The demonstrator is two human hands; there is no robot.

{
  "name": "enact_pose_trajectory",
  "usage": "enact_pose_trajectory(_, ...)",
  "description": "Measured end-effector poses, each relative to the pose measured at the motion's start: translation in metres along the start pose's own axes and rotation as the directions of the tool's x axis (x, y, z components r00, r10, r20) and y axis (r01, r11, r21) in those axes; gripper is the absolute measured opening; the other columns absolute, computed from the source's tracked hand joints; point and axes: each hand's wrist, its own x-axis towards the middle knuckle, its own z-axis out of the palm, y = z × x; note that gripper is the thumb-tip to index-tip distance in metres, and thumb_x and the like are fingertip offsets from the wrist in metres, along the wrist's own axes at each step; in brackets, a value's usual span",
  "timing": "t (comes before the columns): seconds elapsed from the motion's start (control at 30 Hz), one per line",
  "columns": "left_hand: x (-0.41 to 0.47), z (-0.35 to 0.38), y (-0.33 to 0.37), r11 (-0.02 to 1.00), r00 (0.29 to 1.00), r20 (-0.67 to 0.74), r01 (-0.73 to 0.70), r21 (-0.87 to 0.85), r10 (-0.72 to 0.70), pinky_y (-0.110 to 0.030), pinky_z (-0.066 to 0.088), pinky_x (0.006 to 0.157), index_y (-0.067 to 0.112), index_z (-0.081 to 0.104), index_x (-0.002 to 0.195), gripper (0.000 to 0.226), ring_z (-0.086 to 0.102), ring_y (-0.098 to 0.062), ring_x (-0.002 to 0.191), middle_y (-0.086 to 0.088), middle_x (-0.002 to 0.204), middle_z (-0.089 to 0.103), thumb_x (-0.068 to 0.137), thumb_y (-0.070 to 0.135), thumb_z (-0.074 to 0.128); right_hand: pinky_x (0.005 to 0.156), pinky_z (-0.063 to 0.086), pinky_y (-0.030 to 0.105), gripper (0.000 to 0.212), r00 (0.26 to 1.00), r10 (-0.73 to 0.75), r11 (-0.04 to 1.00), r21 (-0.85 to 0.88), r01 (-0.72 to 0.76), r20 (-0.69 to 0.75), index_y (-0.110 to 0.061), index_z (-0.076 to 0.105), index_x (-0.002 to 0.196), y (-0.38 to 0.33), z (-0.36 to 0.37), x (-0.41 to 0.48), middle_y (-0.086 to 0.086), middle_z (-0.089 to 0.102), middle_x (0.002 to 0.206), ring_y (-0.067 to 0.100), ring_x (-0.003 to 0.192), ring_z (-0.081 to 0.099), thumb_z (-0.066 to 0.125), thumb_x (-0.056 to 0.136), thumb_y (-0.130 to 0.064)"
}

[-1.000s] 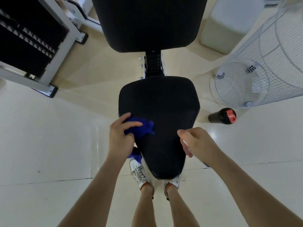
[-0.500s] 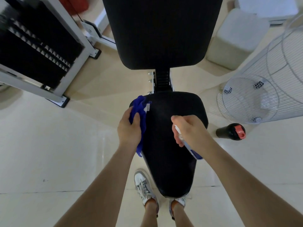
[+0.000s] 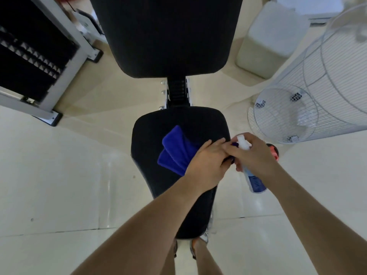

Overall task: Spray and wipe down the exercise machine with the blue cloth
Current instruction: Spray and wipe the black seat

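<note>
Flat on the black seat pad (image 3: 178, 124), the blue cloth (image 3: 174, 151).
Left hand (image 3: 208, 165) fingers nearly straight, pressing the cloth. Right hand (image 3: 256, 157), at its 3 o'clock, fingers wrapped around spray bottle (image 3: 255, 181). Blue label unreadable.

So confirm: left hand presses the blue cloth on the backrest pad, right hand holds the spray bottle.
Wrong pad. The head view shows the left hand pressing the blue cloth on the seat pad; the right hand holds the spray bottle.

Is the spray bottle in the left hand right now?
No, the right hand grips the bottle; the left hand rests on the cloth on the seat.
</note>
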Motion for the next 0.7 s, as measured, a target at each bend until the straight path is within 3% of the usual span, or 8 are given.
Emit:
enact_pose_trajectory(0.07,-0.019,0.002,0.000,0.996,0.996,0.061,-0.062,0.063,0.058,-0.037,0.014,0.120,0.015,0.048,0.138,0.042,0.024,-0.016,0.144,-0.001,0.147,0.046,0.096,0.016,0.049,0.048,0.051,0.031,0.027,0.989,0.058,0.997,0.047,-0.065,0.139,-0.010,0.063,0.101,0.009,-0.008,-0.008,0.010,0.063,0.057,0.020,0.048,0.057,0.077,0.081,-0.020)
enact_pose_trajectory(0.2,-0.034,-0.009,-0.015,0.931,0.972,0.197,-0.183,0.316,0.124,-0.041,0.012,0.120,0.026,0.030,0.148,0.048,0.006,-0.020,0.148,0.003,0.157,0.028,0.101,0.031,0.038,0.057,0.057,0.028,0.043,0.945,0.051,0.998,0.028,-0.064,0.322,-0.023,0.063,0.113,0.018,-0.016,-0.017,0.005,0.073,0.075,0.013,0.061,0.066,0.079,0.077,-0.006)
enact_pose_trajectory(0.33,0.004,-0.032,-0.039,0.867,0.979,0.200,-0.133,0.481,0.039,-0.046,0.006,0.117,0.043,0.016,0.148,0.049,-0.001,-0.025,0.148,0.002,0.162,0.007,0.100,0.045,0.026,0.070,0.055,0.033,0.027,0.988,-0.061,0.973,-0.212,0.091,0.142,-0.034,0.061,0.094,0.020,-0.012,0.009,-0.003,0.069,0.080,0.015,0.072,0.064,0.076,0.080,-0.017)
enact_pose_trajectory(0.4,0.033,-0.039,-0.051,0.868,0.990,0.137,-0.050,0.493,-0.021,-0.049,0.004,0.118,0.051,0.021,0.145,0.046,-0.004,-0.026,0.147,0.004,0.162,0.003,0.100,0.042,0.031,0.074,0.052,0.037,0.013,0.991,-0.130,0.952,-0.278,0.131,0.023,-0.025,0.066,0.090,0.014,-0.008,0.034,0.001,0.069,0.082,0.021,0.078,0.064,0.074,0.081,-0.027)
enact_pose_trajectory(0.43,0.047,-0.039,-0.054,0.873,0.994,0.087,0.010,0.488,-0.059,-0.050,0.005,0.118,0.053,0.025,0.143,0.045,-0.003,-0.026,0.147,0.003,0.162,0.004,0.101,0.039,0.033,0.076,0.052,0.039,0.016,0.987,-0.161,0.941,-0.303,0.149,-0.015,-0.019,0.068,0.091,0.009,-0.005,0.049,0.004,0.070,0.083,0.024,0.080,0.064,0.072,0.081,-0.030)
enact_pose_trajectory(0.57,0.088,-0.037,-0.064,0.898,0.968,-0.153,0.242,0.367,-0.198,-0.046,0.011,0.117,0.046,0.033,0.143,0.046,0.011,-0.027,0.144,-0.003,0.159,0.017,0.099,0.035,0.043,0.074,0.052,0.042,0.025,0.959,-0.267,0.895,-0.394,0.211,-0.091,-0.009,0.069,0.091,-0.011,0.003,0.105,0.010,0.071,0.085,0.028,0.081,0.065,0.065,0.082,-0.031)
enact_pose_trajectory(0.7,0.068,-0.060,-0.086,0.858,0.974,-0.149,0.221,0.464,-0.171,-0.051,0.010,0.116,0.047,0.034,0.142,0.044,0.024,-0.022,0.142,0.005,0.149,0.041,0.099,0.042,0.040,0.056,0.037,0.034,0.025,0.935,-0.355,0.762,-0.580,0.288,-0.001,-0.013,0.058,0.074,-0.015,0.010,0.110,0.002,0.060,0.073,0.024,0.074,0.058,0.062,0.085,-0.035)
